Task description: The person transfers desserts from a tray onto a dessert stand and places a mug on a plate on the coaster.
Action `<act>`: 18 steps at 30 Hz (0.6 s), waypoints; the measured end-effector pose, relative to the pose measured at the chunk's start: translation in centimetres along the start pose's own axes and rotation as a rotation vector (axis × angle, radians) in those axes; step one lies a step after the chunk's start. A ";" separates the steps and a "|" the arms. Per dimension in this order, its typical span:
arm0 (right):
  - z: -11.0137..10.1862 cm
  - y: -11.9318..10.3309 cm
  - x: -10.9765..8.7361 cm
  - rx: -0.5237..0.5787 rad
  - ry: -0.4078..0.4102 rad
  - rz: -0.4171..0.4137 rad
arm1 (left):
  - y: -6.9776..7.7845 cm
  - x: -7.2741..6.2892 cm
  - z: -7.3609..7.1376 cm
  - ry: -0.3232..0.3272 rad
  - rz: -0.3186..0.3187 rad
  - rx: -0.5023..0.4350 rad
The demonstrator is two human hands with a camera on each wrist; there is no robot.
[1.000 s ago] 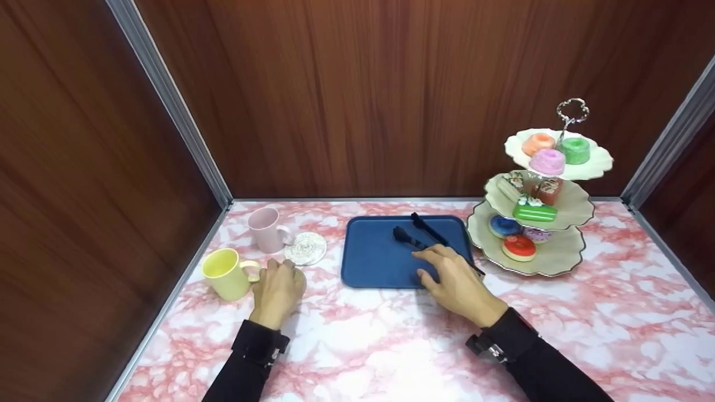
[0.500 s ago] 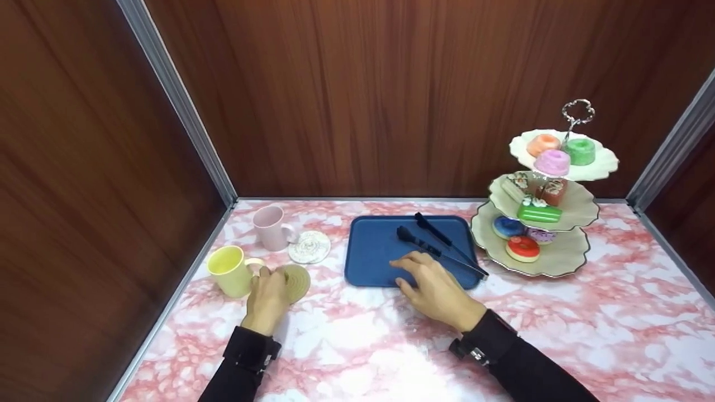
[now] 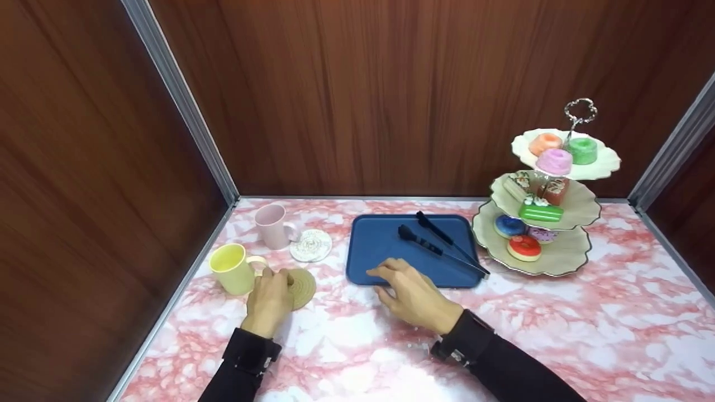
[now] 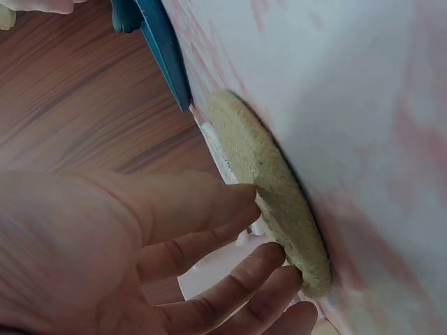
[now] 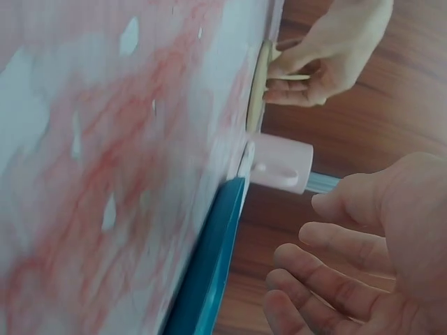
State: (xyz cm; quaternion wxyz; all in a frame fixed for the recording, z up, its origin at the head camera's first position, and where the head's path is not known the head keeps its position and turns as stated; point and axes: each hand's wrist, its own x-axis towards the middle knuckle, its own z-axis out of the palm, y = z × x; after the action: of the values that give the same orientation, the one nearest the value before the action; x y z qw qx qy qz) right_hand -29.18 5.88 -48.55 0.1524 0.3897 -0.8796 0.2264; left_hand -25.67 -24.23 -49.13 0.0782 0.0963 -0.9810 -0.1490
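My left hand (image 3: 269, 298) reaches over a round tan coaster (image 3: 304, 288), its fingertips touching the coaster's upper side in the left wrist view. The coaster lies on the table. Just left of those fingers stands a yellow mug (image 3: 232, 272), its handle beside them. My right hand (image 3: 412, 293) hovers over the front edge of a blue tray (image 3: 368, 245), fingers loosely spread and holding nothing. Black tongs with metal arms (image 3: 422, 241) lie on the tray. A pink mug (image 3: 271, 228) and a white round coaster (image 3: 310, 245) stand side by side behind the tan one.
At the right, a three-tier cake stand (image 3: 575, 248) carries toy cakes and doughnuts, close to the tray's right side. Brown wood-grain panels (image 3: 357, 100) with metal edging wall in the back and sides of the pink marbled table (image 3: 335, 346).
My left hand has shifted left toward the yellow mug, uncovering more of the tan coaster, which has slid slightly nearer. My right hand has moved left, away from the tongs.
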 end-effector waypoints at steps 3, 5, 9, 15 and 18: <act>0.5 -0.5 0.2 0.004 -0.021 -0.013 | 0.0 -0.1 0.1 0.009 0.021 -0.005; 0.9 -0.8 0.4 0.004 -0.036 -0.023 | 0.1 -0.3 0.2 0.011 0.034 -0.013; 1.7 -1.3 0.6 -0.002 -0.065 -0.036 | 0.5 -0.6 0.4 0.018 0.074 -0.051; 2.6 -2.1 1.1 0.008 -0.094 -0.075 | 1.3 -0.9 0.6 0.033 0.183 -0.092; 3.0 -2.7 1.4 0.005 -0.100 -0.097 | 1.6 -1.1 0.6 0.022 0.215 -0.095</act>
State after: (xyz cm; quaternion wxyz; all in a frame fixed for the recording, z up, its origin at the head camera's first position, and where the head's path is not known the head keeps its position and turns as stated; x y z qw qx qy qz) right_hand -28.35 1.84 -49.69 0.1182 0.4433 -0.8655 0.2013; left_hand -24.99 -22.32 -49.32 0.1088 -0.0118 -0.9766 -0.1851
